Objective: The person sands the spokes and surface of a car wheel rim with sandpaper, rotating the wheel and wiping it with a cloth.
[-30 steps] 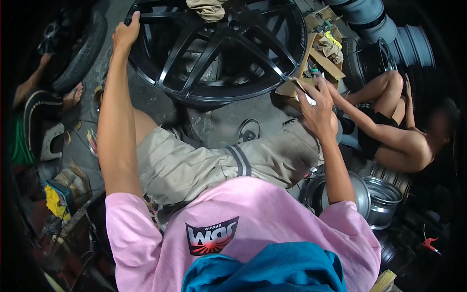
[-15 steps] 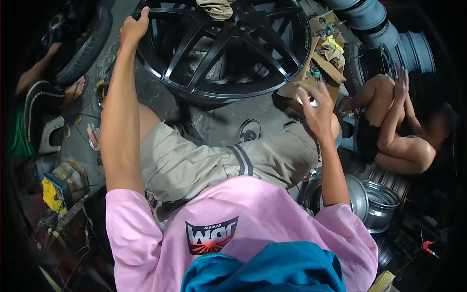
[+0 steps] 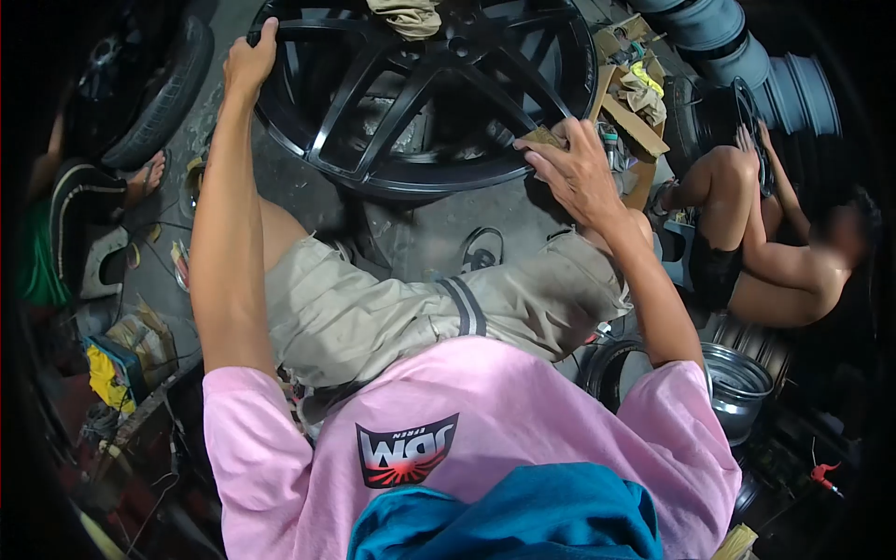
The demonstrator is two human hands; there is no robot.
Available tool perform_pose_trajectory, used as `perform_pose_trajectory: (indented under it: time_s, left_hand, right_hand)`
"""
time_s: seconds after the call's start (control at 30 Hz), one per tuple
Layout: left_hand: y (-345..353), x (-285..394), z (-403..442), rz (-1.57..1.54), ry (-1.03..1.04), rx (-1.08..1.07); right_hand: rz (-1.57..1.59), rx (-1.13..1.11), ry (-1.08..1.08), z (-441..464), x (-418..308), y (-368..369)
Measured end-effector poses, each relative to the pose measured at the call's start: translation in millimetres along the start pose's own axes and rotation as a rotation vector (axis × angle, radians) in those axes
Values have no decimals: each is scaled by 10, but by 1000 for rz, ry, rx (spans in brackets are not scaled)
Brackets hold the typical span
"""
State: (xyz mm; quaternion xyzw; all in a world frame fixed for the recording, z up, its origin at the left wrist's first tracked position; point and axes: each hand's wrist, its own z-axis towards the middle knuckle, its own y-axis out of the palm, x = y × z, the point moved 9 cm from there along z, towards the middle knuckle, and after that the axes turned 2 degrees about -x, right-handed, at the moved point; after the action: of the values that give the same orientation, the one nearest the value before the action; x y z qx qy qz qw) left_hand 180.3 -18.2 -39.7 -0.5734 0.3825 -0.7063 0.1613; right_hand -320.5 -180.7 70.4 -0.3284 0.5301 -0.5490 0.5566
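A large black spoked wheel rim point(image 3: 411, 117) lies tilted in front of my knees, cut off by the top of the view. My left hand point(image 3: 250, 63) is wrapped round the rim's left edge, thumb on top. In my right hand point(image 3: 586, 177) is a small folded brown piece of sandpaper point(image 3: 541, 139), pinched between thumb and fingers. It touches the lower right of the rim, near a spoke's outer end. A crumpled tan cloth point(image 3: 408, 17) rests on the rim's centre at the top.
An open cardboard box point(image 3: 644, 112) with rags stands right of the rim. Grey wheels point(image 3: 798, 93) are stacked at the upper right. A person point(image 3: 784, 243) sits at the right; another person's leg point(image 3: 89, 201) shows at left beside a tyre point(image 3: 168, 98). A chrome wheel point(image 3: 735, 383) lies lower right.
My right hand has moved up and left from above my knee onto the rim, bringing the sandpaper against it. The left hand keeps its hold. The seated person's hands have reached toward a wheel.
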Motion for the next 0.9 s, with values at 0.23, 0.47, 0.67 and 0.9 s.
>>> perform_pose_trajectory:
  time_s: [0.23, 0.47, 0.67, 0.9]
  left_hand:
    - [9, -182, 152, 2, 20, 60]
    - [72, -272, 210, 12, 70, 100]
    - [-162, 179, -291, -88, -7, 66]
    - [-108, 158, -192, -39, -23, 38]
  right_hand:
    - [-49, -71, 136, -279, 118, -268]
    - [-116, -34, -2, 147, -97, 99]
    - [-131, -119, 63, 27, -66, -122]
    - [-118, -108, -8, 266, -201, 110]
